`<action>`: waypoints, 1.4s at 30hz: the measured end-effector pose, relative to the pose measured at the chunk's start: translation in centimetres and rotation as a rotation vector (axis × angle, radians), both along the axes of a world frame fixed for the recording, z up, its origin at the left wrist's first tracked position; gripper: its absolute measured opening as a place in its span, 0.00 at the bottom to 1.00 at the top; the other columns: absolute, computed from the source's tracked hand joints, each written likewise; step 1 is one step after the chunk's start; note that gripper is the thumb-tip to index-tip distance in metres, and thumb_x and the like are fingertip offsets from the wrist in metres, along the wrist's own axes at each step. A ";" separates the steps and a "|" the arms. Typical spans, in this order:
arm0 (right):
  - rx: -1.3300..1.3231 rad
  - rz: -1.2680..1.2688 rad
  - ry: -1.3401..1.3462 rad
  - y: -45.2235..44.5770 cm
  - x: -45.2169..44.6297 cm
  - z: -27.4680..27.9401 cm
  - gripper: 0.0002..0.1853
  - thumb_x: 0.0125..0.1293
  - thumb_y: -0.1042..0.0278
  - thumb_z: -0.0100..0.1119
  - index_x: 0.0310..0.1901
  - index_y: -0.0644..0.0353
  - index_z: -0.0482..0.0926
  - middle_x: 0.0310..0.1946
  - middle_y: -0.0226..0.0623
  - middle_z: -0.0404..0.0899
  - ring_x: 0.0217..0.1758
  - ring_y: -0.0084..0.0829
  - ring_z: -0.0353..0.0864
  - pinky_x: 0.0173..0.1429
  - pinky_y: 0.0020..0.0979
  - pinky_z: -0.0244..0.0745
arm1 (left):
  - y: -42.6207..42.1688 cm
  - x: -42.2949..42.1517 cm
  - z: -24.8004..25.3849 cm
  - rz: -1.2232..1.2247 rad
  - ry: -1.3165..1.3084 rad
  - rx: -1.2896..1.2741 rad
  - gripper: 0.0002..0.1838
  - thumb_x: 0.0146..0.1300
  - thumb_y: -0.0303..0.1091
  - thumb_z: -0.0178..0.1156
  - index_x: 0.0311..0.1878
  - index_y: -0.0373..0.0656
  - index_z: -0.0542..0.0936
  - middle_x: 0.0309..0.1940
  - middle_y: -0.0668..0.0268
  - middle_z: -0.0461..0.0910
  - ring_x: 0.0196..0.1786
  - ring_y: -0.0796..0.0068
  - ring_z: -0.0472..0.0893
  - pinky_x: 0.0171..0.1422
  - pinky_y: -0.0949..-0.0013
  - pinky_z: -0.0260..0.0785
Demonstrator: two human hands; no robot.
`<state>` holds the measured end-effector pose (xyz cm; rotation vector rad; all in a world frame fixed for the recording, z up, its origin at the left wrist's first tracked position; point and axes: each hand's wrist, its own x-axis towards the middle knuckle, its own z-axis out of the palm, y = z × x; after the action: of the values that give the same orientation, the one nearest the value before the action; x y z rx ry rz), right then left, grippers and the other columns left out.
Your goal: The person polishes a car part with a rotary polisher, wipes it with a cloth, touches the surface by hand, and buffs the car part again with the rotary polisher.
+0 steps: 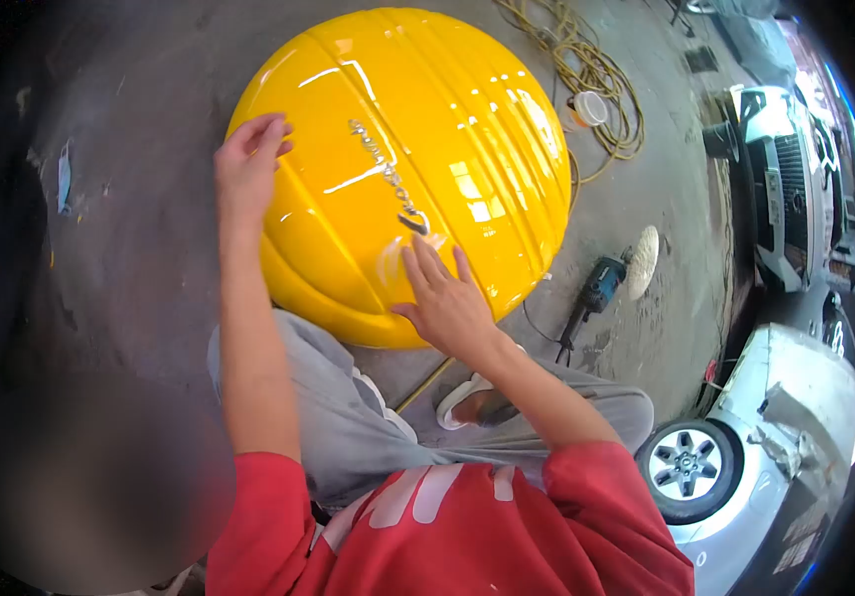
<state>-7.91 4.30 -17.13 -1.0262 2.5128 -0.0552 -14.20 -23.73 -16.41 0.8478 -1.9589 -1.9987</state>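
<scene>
A large, glossy yellow car hood or similar body panel [338,189], rounded by the lens, lies low in front of me. Silver raised lettering [383,169] runs across it. My right hand [444,303] rests on the panel just below the lettering, fingers spread and nothing visible in them. Around its fingertips is a whitish smear [394,260]. At the panel's left edge my left hand [251,164] is raised, fingers loosely bent and apart, with no object seen in it.
A corded polisher [599,286] with a fluffy white pad [644,262] lies on the floor to the right. Beyond the panel are a coiled yellow hose [586,65] and a white tub [589,108]. Vehicles, one showing its wheel [689,463], stand at far right. Another person's blurred head is lower left.
</scene>
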 end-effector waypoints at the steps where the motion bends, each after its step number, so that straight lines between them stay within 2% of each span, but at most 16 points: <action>1: -0.122 0.026 0.169 -0.1 -0.7 0.1 0.42 0.66 0.43 0.54 0.71 0.68 0.58 0.71 0.52 0.62 0.72 0.40 0.65 0.75 0.56 0.51 | -0.2 0.1 -0.1 -0.018 -0.043 -0.005 0.18 0.70 0.43 0.59 0.57 0.45 0.79 0.49 0.68 0.84 0.49 0.78 0.82 0.52 0.73 0.69; 7: 0.127 0.159 -0.258 -1.8 -0.5 0.4 0.39 0.65 0.42 0.55 0.65 0.69 0.67 0.72 0.49 0.59 0.73 0.39 0.63 0.75 0.55 0.52 | -0.5 1.7 1.8 0.117 -0.005 -0.010 0.17 0.70 0.42 0.59 0.57 0.44 0.79 0.49 0.69 0.83 0.50 0.79 0.81 0.52 0.75 0.68; 9: -0.243 0.249 0.198 -2.3 -2.2 -2.4 0.39 0.66 0.41 0.54 0.66 0.68 0.67 0.72 0.49 0.60 0.73 0.39 0.64 0.76 0.56 0.49 | 0.2 2.6 4.1 0.199 0.052 -0.035 0.17 0.70 0.41 0.59 0.57 0.44 0.79 0.49 0.68 0.83 0.49 0.79 0.81 0.52 0.74 0.69; 11: -0.286 0.377 0.168 -2.0 -2.5 -3.3 0.39 0.66 0.40 0.54 0.67 0.67 0.66 0.73 0.48 0.58 0.74 0.39 0.62 0.77 0.57 0.45 | 1.7 3.5 7.3 0.284 0.162 -0.057 0.16 0.70 0.39 0.60 0.56 0.43 0.79 0.47 0.68 0.83 0.48 0.79 0.81 0.53 0.74 0.69; 13: 0.394 0.539 -0.167 -2.0 -2.3 1.4 0.41 0.66 0.40 0.54 0.69 0.66 0.63 0.74 0.46 0.56 0.77 0.40 0.56 0.77 0.59 0.43 | 3.2 5.5 10.0 0.351 0.215 -0.125 0.16 0.70 0.39 0.59 0.57 0.43 0.78 0.50 0.66 0.82 0.50 0.77 0.81 0.55 0.72 0.68; 17: -0.153 0.321 0.111 3.4 -1.9 -3.1 0.42 0.65 0.39 0.53 0.71 0.65 0.61 0.74 0.49 0.56 0.78 0.42 0.55 0.78 0.58 0.41 | 7.8 11.1 14.5 0.371 0.485 -0.037 0.21 0.71 0.41 0.56 0.62 0.42 0.73 0.58 0.62 0.76 0.56 0.67 0.77 0.61 0.65 0.66; 20: 0.389 0.528 -0.323 3.9 -3.5 0.5 0.44 0.64 0.37 0.54 0.72 0.62 0.59 0.76 0.45 0.53 0.79 0.39 0.52 0.79 0.59 0.36 | 11.0 19.0 20.3 -0.194 0.927 0.198 0.24 0.68 0.42 0.53 0.64 0.44 0.67 0.61 0.59 0.70 0.62 0.62 0.71 0.66 0.53 0.60; 24: -0.194 0.412 0.262 8.0 -2.8 -7.3 0.43 0.64 0.36 0.54 0.72 0.60 0.61 0.72 0.42 0.64 0.76 0.38 0.59 0.78 0.63 0.36 | 26.6 16.3 32.6 -0.949 1.441 0.188 0.06 0.59 0.32 0.68 0.39 0.55 0.86 0.42 0.68 0.85 0.40 0.65 0.85 0.41 0.69 0.75; 27: 0.016 0.296 -0.364 9.1 -4.0 2.2 0.39 0.65 0.40 0.56 0.72 0.54 0.62 0.69 0.41 0.67 0.74 0.38 0.63 0.77 0.63 0.37 | 31.2 15.5 35.6 -1.329 1.227 0.070 0.04 0.61 0.33 0.68 0.38 0.55 0.86 0.41 0.69 0.84 0.38 0.67 0.84 0.40 0.71 0.74; 30: -0.666 -0.116 0.072 17.9 -8.5 -1.1 0.36 0.63 0.46 0.62 0.71 0.49 0.64 0.66 0.43 0.70 0.71 0.44 0.65 0.74 0.54 0.52 | 34.1 15.1 36.6 -1.465 1.120 -0.008 0.02 0.62 0.33 0.67 0.38 0.54 0.85 0.40 0.70 0.84 0.36 0.68 0.83 0.38 0.72 0.73; 31: -0.737 -0.323 0.289 22.2 -11.1 -0.6 0.37 0.61 0.51 0.66 0.69 0.52 0.66 0.64 0.46 0.72 0.68 0.49 0.68 0.70 0.50 0.61 | 34.9 15.1 36.6 -1.477 1.097 -0.031 0.02 0.62 0.34 0.67 0.37 0.54 0.85 0.40 0.71 0.83 0.36 0.69 0.83 0.38 0.73 0.73; 33: -0.641 -0.863 0.078 32.9 -17.1 -0.3 0.35 0.55 0.59 0.70 0.64 0.59 0.71 0.59 0.57 0.73 0.63 0.57 0.71 0.64 0.49 0.68 | 36.0 15.4 36.1 -1.456 1.037 -0.062 0.01 0.63 0.34 0.66 0.37 0.54 0.85 0.40 0.72 0.83 0.34 0.70 0.82 0.37 0.74 0.73; 35: -0.431 -0.936 0.671 44.4 -20.7 -6.7 0.39 0.60 0.49 0.64 0.70 0.57 0.64 0.66 0.59 0.66 0.72 0.58 0.61 0.68 0.51 0.63 | 36.5 15.5 34.9 -1.410 0.948 -0.092 0.02 0.65 0.36 0.65 0.37 0.53 0.85 0.39 0.71 0.82 0.34 0.70 0.81 0.35 0.74 0.72; 36: -0.243 -1.140 0.631 49.9 -21.6 -10.3 0.40 0.67 0.38 0.53 0.72 0.58 0.61 0.73 0.54 0.58 0.77 0.57 0.49 0.76 0.52 0.49 | 36.8 15.4 34.1 -1.382 0.871 -0.099 0.04 0.66 0.38 0.64 0.37 0.52 0.85 0.39 0.71 0.81 0.33 0.70 0.80 0.34 0.74 0.70; 38: -0.012 -1.351 0.440 54.3 -20.4 -13.2 0.42 0.67 0.38 0.53 0.75 0.57 0.56 0.76 0.56 0.49 0.79 0.55 0.47 0.77 0.52 0.47 | 38.3 14.2 31.9 -1.344 0.794 -0.012 0.06 0.66 0.40 0.64 0.39 0.51 0.85 0.40 0.69 0.82 0.35 0.69 0.81 0.34 0.74 0.71; 42: -0.167 -1.109 0.392 57.4 -14.3 -18.8 0.42 0.68 0.42 0.54 0.76 0.56 0.53 0.77 0.56 0.45 0.79 0.56 0.47 0.77 0.54 0.46 | 38.9 14.0 30.4 -1.206 0.564 0.009 0.07 0.64 0.28 0.62 0.40 0.49 0.89 0.39 0.63 0.87 0.42 0.67 0.86 0.38 0.72 0.75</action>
<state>-22.20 61.75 -35.90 0.4684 3.1416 -0.4173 -0.18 15.21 14.02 -1.1024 -2.2304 -2.2964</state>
